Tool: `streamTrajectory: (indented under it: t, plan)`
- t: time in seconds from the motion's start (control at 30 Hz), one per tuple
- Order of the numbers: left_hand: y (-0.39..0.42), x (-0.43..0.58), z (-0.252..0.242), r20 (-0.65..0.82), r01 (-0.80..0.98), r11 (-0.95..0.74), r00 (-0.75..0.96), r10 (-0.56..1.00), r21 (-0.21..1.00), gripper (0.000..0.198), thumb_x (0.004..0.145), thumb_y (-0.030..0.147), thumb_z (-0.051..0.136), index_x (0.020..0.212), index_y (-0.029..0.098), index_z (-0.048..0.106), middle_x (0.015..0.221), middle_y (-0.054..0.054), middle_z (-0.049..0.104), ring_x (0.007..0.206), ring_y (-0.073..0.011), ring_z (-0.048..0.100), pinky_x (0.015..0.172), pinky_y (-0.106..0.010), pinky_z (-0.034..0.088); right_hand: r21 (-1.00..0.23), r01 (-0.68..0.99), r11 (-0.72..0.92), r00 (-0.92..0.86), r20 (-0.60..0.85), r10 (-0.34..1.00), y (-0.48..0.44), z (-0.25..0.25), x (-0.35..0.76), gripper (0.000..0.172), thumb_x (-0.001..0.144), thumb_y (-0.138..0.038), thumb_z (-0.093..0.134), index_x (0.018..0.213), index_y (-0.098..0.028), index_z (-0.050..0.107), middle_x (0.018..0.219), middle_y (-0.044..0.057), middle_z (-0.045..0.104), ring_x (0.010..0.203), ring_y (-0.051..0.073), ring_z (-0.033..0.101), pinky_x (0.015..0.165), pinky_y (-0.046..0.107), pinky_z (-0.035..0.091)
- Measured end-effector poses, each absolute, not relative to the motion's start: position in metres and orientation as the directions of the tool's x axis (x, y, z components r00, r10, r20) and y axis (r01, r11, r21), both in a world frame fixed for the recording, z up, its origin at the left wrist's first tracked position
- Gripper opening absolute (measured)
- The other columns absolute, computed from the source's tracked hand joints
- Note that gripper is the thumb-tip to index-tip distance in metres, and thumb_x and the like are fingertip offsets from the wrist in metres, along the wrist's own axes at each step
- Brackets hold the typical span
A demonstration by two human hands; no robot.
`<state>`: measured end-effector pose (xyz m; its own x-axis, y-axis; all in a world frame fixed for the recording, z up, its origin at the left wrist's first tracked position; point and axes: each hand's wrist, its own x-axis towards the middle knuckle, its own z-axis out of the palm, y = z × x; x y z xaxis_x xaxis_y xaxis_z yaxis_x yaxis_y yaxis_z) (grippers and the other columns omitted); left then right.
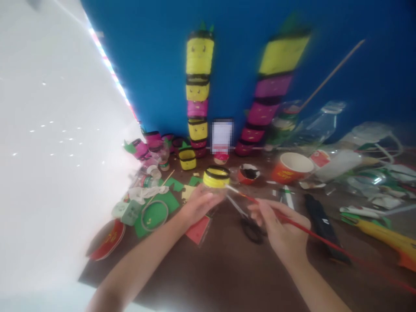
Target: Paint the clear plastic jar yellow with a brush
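My left hand [201,204] is closed round the lower near side of a small yellow pot [216,181] with a dark rim, out in front of me over the bench [224,273]. I hold it low, I think, so that the rim and the upper wall stay free of my fingers. Whether its base rests on anything I cannot tell; my hand hides it.

My right hand [287,227] has a long red paintbrush [318,237] pinched between thumb and fingers, much like a pen, probably because that grip steers the tip best. The pale tip end is right at the pot's lower right side; whether it touches, the blur does not let me say. The rest of the handle slants back over my hand, where it seems to give balance.

Just beyond the pot, to its right, is a red cup [242,175] with something dark inside, likely placed there to be within the brush's reach. Open scissors [236,206] lie between my hands, handles towards me, easy to pick up. Tall yellow and magenta stacks, one of them the left stack [199,58], rise against the blue wall [136,56], leaving the nearer bench for my arms.
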<state>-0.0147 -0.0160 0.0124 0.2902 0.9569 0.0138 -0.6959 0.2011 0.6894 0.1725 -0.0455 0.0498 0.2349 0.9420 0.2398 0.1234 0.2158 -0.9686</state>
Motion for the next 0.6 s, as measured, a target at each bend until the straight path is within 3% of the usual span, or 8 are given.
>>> streamTrajectory:
  t: [0.13,0.37,0.6]
  plan:
    - [-0.014,-0.02,0.005,-0.033,-0.73,0.28,0.332,0.943,0.623,0.031,0.071,0.026,0.068,0.1,0.015,0.063,0.109,-0.01,0.066,0.108,-0.024,0.058,0.103,-0.041,0.033,-0.974,0.076,0.213,0.273,0.226,0.935,-0.038,0.045,0.181,0.02,0.075,-0.037,0.066,0.068,-0.019,0.068,0.054,0.001,0.062,0.041,0.008,0.049,0.041,0.022,0.042]
    - [-0.011,-0.026,0.001,-0.098,-0.759,0.462,0.473,0.875,0.459,0.045,0.081,0.043,0.054,0.109,0.009,0.059,0.104,-0.015,0.066,0.094,-0.0214,0.063,0.089,-0.033,0.042,-0.944,-0.269,0.189,0.248,0.122,0.961,-0.027,0.042,0.189,0.023,0.062,-0.04,0.075,0.064,-0.019,0.066,0.052,0.001,0.063,0.041,0.01,0.053,0.035,0.021,0.038]
    - [-0.013,-0.027,0.006,-0.104,-0.74,0.521,0.531,0.841,0.426,0.048,0.082,0.045,0.049,0.108,0.006,0.06,0.103,-0.017,0.066,0.089,-0.0206,0.064,0.081,-0.03,0.044,-0.954,-0.273,0.12,0.14,0.084,0.987,-0.033,0.041,0.18,0.02,0.064,-0.041,0.074,0.063,-0.023,0.067,0.052,0.002,0.062,0.042,0.012,0.052,0.036,0.024,0.039]
